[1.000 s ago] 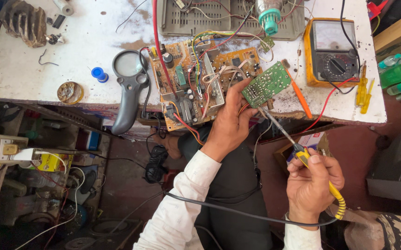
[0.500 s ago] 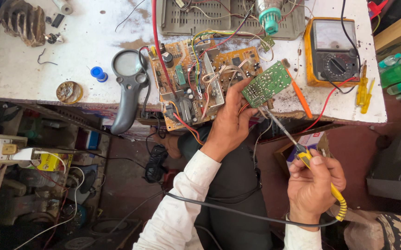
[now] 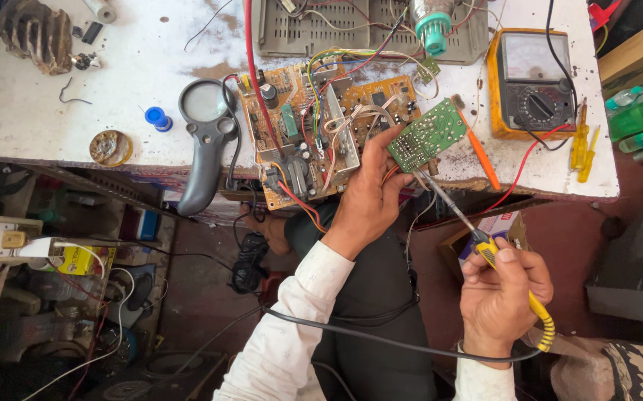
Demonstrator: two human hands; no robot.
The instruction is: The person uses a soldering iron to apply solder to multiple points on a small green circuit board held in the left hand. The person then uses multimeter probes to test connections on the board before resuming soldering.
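My left hand [image 3: 370, 197] holds a small green circuit board [image 3: 427, 135] tilted up at the front edge of the white workbench [image 3: 113, 89]. My right hand [image 3: 501, 293] grips a yellow-handled soldering iron [image 3: 477, 238]; its metal tip touches the lower edge of the green board. A black cable runs from the iron's handle across my lap. Just left of my left hand lie larger orange circuit boards [image 3: 299, 141] with many coloured wires.
A grey magnifying glass [image 3: 204, 141] hangs over the bench edge. An orange analogue multimeter [image 3: 531, 83] sits at the right, an orange screwdriver [image 3: 477, 145] beside the board. A round tin [image 3: 111, 148] and a blue cap [image 3: 157, 117] lie left. Shelves of clutter stand below left.
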